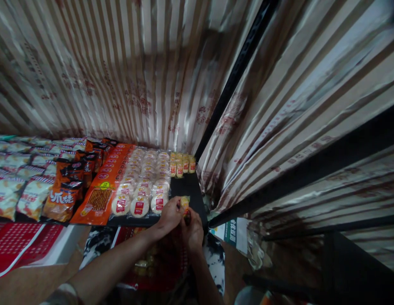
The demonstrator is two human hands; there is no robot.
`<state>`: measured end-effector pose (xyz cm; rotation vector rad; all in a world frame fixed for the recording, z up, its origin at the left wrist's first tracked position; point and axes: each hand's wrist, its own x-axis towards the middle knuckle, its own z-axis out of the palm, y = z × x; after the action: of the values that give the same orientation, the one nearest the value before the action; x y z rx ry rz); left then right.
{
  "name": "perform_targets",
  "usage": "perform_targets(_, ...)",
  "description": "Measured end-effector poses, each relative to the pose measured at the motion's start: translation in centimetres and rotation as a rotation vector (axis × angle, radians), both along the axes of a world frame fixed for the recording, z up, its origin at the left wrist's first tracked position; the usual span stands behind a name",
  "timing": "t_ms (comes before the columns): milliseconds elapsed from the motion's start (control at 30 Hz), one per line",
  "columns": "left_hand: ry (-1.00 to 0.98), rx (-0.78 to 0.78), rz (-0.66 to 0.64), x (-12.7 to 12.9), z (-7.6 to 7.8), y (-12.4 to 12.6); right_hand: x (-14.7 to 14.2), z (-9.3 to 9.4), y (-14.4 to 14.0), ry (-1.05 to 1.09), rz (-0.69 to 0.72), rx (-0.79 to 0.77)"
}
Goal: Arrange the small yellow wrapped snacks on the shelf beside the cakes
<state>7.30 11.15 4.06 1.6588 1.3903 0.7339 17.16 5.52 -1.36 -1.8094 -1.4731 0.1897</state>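
Both hands meet over the front right end of a black shelf [187,186]. My left hand [171,215] is closed on a small yellow-wrapped snack [184,201]. My right hand [192,231] is closed beside it, its fingers around the lower part of the same packet or another against it; which one I cannot tell. Similar small yellow packets [180,164] stand in short rows at the shelf's back right corner. Left of my hands lie rows of round white rice crackers [139,206] in clear wrappers with red labels. Beneath my arms, a red basket [165,271] holds more yellow packets, dimly lit.
Farther left on the shelf are a flat orange bag [101,199], orange-and-black bags [61,199] and many white snack bags [34,197]. Another red basket [22,241] is below. A black post [235,80] and striped sheeting [136,72] border the shelf. A box [236,233] stands lower right.
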Motion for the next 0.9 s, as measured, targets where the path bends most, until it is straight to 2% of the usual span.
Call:
perform_targets(167, -0.023, 0.023, 0.011, 0.7, -0.4, 1.0, 0.5, -0.5, 1.7, 0.049, -0.035, -0.034)
perform_targets(333, -0.086, -0.021, 0.032, 1.4, -1.0, 2.0, 1.1, -0.7, 3.8, 0.039, -0.116, -0.073)
perform_targets(500, -0.043, 0.046, 0.017, 2.3, -1.7, 3.4, 1.8, -1.3, 5.8, 0.023, -0.129, -0.034)
perform_targets(767, 0.021, 0.009, 0.045, 3.5, -0.4, 6.0, 2.4, -1.4, 8.9, 0.034, -0.156, 0.007)
perform_targets(900, 0.015, 0.046, 0.063, 4.2, -0.6, 7.3, 2.9, -1.5, 10.7, 0.038, -0.17, 0.017)
